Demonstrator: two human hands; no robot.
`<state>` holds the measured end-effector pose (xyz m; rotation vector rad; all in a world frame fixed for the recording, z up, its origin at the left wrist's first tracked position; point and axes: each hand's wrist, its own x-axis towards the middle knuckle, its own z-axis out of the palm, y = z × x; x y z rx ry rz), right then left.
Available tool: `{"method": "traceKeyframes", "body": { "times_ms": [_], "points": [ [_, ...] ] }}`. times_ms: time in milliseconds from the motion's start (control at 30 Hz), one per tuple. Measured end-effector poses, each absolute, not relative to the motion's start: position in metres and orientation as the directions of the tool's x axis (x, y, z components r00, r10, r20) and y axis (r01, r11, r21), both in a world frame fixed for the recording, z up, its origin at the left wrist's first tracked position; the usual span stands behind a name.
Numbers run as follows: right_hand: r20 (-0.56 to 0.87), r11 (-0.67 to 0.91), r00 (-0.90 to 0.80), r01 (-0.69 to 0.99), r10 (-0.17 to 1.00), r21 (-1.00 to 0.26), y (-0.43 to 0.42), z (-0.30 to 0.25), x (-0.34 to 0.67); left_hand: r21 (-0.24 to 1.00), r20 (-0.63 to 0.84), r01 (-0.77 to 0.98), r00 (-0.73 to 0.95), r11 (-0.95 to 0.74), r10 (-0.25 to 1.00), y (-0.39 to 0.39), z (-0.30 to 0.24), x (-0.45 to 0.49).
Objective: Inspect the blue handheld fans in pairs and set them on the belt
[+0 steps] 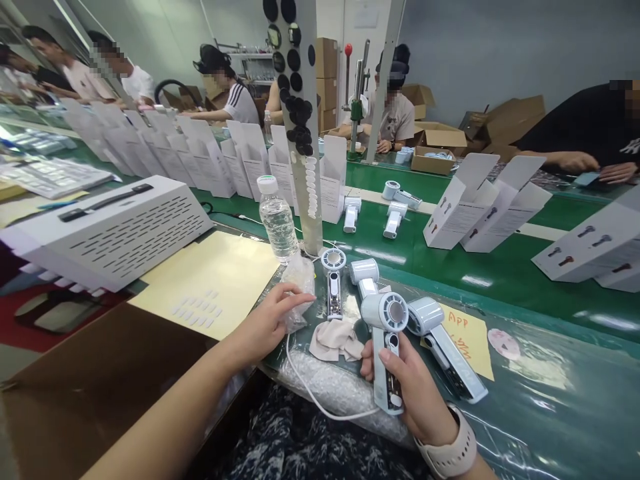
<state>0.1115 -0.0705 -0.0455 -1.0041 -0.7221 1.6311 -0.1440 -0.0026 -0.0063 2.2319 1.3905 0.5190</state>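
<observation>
We get bright, even light from overhead, and the shadows stay soft: the white cartons (pixel 463 203) throw only faint ones onto the green bench (pixel 500 267). Long white streaks of glare lie across the bench toward its right end, and the clear plastic sheet (pixel 545 393) at the near right corner shines in broad patches. Along the bench's far left edge, the light washes out almost to white. The handheld fan (pixel 385 347) carries a gentle sheen and looks sharp, as does most of the middle of the frame. We see strong wide-angle bending: the bench edges curve, the upright post (pixel 305 133) leans, and detail softens toward the corners.
</observation>
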Motion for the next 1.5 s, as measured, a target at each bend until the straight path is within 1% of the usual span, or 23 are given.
{"method": "traceKeyframes", "body": {
  "times_ms": [100, 267, 333, 400, 567, 633, 700, 833, 1033, 1233, 1333, 1500],
  "points": [
    [-0.290, -0.306, -0.107, -0.464, 0.951, -0.832, -0.070, -0.045, 0.110, 0.546, 0.103, 0.763, 0.349, -0.346, 0.932, -0.001, 0.000, -0.144],
    [-0.297, -0.312, -0.114, -0.517, 0.948, -0.797, -0.071, -0.046, 0.109, 0.529, 0.219, 0.825, 0.096, -0.200, 0.971, 0.001, 0.008, -0.146],
    [-0.294, -0.307, -0.111, -0.526, 0.949, -0.793, -0.072, -0.046, 0.108, 0.514, 0.221, 0.840, 0.065, -0.173, 0.973, 0.001, 0.008, -0.145],
    [-0.293, -0.310, -0.116, -0.523, 0.949, -0.794, -0.072, -0.046, 0.108, 0.495, 0.173, 0.851, 0.103, -0.176, 0.980, 0.000, 0.007, -0.142],
    [-0.305, -0.343, -0.159, -0.508, 0.939, -0.790, -0.070, -0.045, 0.109, 0.480, -0.018, 0.847, 0.271, -0.230, 0.962, -0.006, 0.006, -0.130],
    [-0.286, -0.325, -0.155, -0.517, 0.946, -0.792, -0.069, -0.045, 0.109, 0.483, -0.086, 0.841, 0.325, -0.246, 0.942, -0.009, 0.008, -0.128],
    [-0.267, -0.306, -0.149, -0.520, 0.952, -0.797, -0.070, -0.046, 0.110, 0.476, -0.131, 0.845, 0.342, -0.244, 0.930, -0.009, 0.009, -0.127],
    [-0.250, -0.291, -0.149, -0.520, 0.957, -0.803, -0.072, -0.045, 0.111, 0.444, -0.136, 0.870, 0.304, -0.216, 0.943, -0.007, 0.009, -0.125],
    [-0.242, -0.294, -0.168, -0.500, 0.956, -0.815, -0.070, -0.045, 0.110, 0.413, -0.108, 0.875, 0.324, -0.254, 0.940, -0.006, 0.016, -0.118],
    [-0.271, -0.325, -0.180, -0.484, 0.946, -0.813, -0.070, -0.042, 0.111, 0.371, -0.109, 0.912, 0.227, -0.173, 0.968, -0.004, 0.023, -0.125],
    [-0.276, -0.334, -0.190, -0.476, 0.942, -0.814, -0.070, -0.039, 0.111, 0.393, -0.118, 0.899, 0.256, -0.191, 0.960, -0.004, 0.021, -0.130],
    [-0.280, -0.334, -0.183, -0.482, 0.942, -0.810, -0.070, -0.040, 0.111, 0.458, -0.136, 0.848, 0.363, -0.266, 0.922, -0.009, 0.024, -0.130]
  ]
}}
